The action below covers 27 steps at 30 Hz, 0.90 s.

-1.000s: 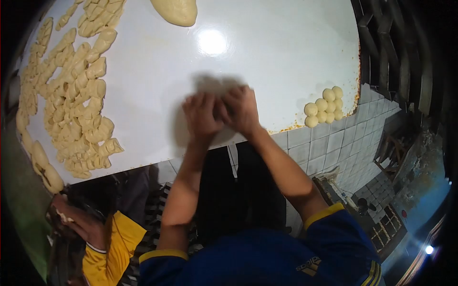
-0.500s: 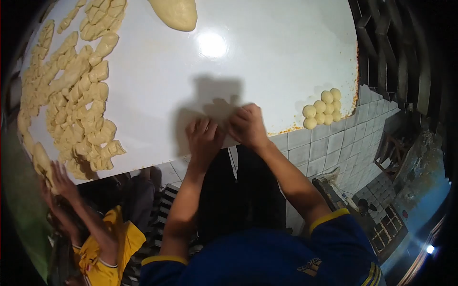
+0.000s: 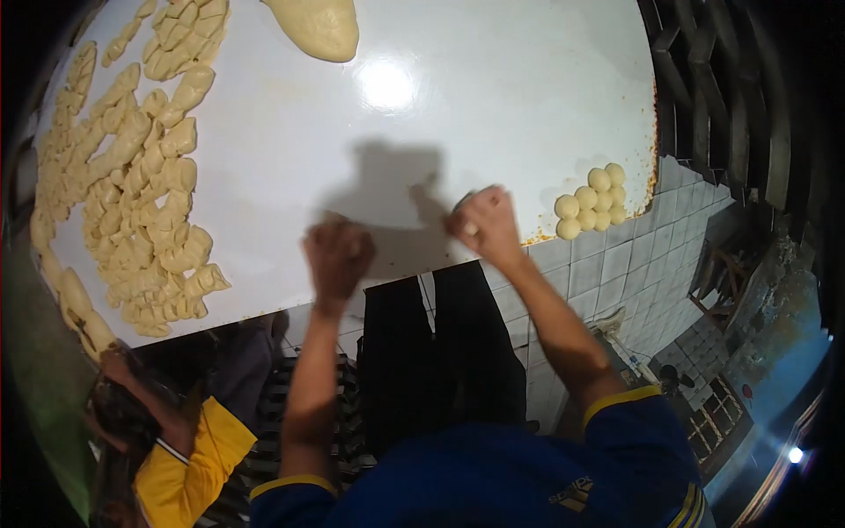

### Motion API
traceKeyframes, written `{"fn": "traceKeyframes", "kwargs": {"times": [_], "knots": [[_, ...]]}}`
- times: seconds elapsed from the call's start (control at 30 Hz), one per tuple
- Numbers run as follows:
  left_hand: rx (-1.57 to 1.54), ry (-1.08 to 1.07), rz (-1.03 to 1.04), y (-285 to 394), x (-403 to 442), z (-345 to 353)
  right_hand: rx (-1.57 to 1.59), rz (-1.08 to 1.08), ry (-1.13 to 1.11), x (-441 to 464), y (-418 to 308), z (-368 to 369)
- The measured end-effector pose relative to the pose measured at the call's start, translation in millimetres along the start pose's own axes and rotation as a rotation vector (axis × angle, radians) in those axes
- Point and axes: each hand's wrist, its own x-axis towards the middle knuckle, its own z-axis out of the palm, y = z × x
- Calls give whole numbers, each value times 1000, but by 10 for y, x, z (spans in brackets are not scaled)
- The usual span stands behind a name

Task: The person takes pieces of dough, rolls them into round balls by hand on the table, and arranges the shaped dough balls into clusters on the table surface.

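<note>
My left hand (image 3: 339, 262) is curled above the front edge of the white table (image 3: 290, 167); whatever it holds, if anything, is hidden. To its right, my right hand (image 3: 486, 224) has its fingers closed round a small pale dough piece (image 3: 471, 228), of which a bit shows. Several smooth dough balls (image 3: 586, 198) sit grouped at the table's right front corner. Many cut dough pieces (image 3: 145, 202) are heaped along the left side. A large lump of dough (image 3: 319, 26) lies at the far edge of the view.
At the lower left, a co-worker in a yellow shirt (image 3: 198, 458) has a hand at a long dough roll (image 3: 84, 317) on the table's left edge. Rust marks the table's right edge. Dark metal slats (image 3: 704, 97) stand beyond it, above a tiled wall (image 3: 607, 264).
My hands, earlier close together on the table, have moved apart and nearer its front edge. A pale bit now shows in my right hand. The co-worker's arms have shifted.
</note>
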Motion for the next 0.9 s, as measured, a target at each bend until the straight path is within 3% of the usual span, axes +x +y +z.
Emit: {"fn": "traceKeyframes", "kwargs": {"times": [0.1,0.17,0.23,0.27,0.33,0.43,0.5,0.57,0.63,0.67,0.73,0.83,0.9], "knots": [[53,6,-66,-84,543,-53,-200,17,173,617,170,2],[69,20,-72,105,766,69,-112,34,249,938,-9,285],[-42,-100,-142,441,847,215,-68,75,130,828,-248,508],[-39,-95,-141,511,701,243,-58,45,229,654,-391,567],[-48,24,74,572,115,325,7,2,152,223,-420,423],[129,44,113,-87,-177,198,-74,-43,-28,11,101,84],[106,23,-129,50,395,-64,-207,-4,62,447,159,-62],[85,90,-99,150,751,97,-173,2,216,851,75,196],[-23,-19,-164,539,908,143,-89,105,192,866,-209,466],[-10,113,-44,525,650,380,-25,56,181,707,-357,502],[-34,61,-21,591,153,249,25,33,118,311,-506,423],[57,58,87,16,-72,166,39,-41,-7,32,56,77],[117,1,-68,-58,239,-22,-149,25,84,408,208,-115]]}}
